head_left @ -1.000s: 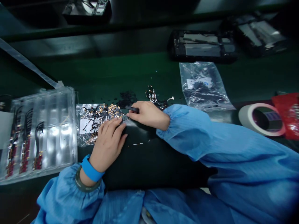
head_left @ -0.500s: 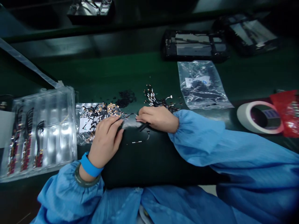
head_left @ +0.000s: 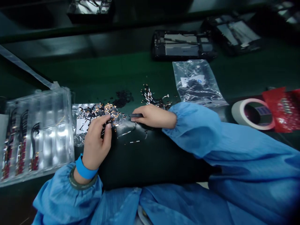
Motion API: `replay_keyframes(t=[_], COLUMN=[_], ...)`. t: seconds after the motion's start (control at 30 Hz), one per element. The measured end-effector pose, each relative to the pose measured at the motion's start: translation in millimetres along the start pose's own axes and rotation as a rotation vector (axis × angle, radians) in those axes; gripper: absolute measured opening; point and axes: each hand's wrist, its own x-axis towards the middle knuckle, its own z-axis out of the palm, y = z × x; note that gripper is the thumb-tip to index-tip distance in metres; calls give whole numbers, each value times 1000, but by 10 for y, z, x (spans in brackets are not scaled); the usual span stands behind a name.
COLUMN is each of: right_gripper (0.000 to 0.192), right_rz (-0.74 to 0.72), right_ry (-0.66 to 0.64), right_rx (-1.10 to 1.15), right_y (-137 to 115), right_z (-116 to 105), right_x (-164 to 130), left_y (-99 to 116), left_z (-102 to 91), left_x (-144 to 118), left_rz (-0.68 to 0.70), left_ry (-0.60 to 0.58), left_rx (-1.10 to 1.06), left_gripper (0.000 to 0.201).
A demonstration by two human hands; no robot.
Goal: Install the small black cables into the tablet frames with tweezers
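The left hand (head_left: 96,142), wrist bent inward, pinches a small black flex cable (head_left: 103,130) over the parts bag (head_left: 82,125), while the right hand (head_left: 153,115), knuckles up, grips black tweezers (head_left: 135,115); labels unreadable.

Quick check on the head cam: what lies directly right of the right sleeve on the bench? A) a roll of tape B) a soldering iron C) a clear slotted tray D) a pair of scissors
A: the roll of tape lies flat just beyond the right sleeve, beside a red bag; the clear slotted tray sits on the far left instead.
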Motion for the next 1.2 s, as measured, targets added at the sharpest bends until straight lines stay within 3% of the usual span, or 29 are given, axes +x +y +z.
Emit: replay_keyframes(t=[0.2, 0.37, 0.47, 0.6, 0.73, 0.93, 1.1, 1.2], right_gripper=[21, 20, 23, 29, 35, 42, 50, 51], right_rz=[48, -53, -16, 216, 491, 829, 1067, 1139], right_ry=[252, 198, 209, 366, 569, 447, 391, 424], right_rx=[-108, -141, -225, -411, -455, -435, -455, -475], right_y=[119, 152, 130, 202, 504, 860, 796, 717], right_z=[-101, -88, -83, -251, -456, -472, -480, -514], right_x=[-60, -115, -92, -143, -376, -751, -811, -785], left_y=[10, 7, 55, 126, 129, 109, 102, 101], left_z=[19, 48, 88, 152, 184, 187, 189, 188], left_x=[-4, -15, -24, -50, -69, -65, -79, -85], left_rz=[72, 218, 360, 491, 521, 540, 528, 519], left_ry=[-86, -155, -245, -335, -358, -340, -348, -352], left_rx=[-3, 31, 84, 142, 155, 162, 159, 159], left_gripper=[19, 21, 26, 28, 25, 24, 24, 25])
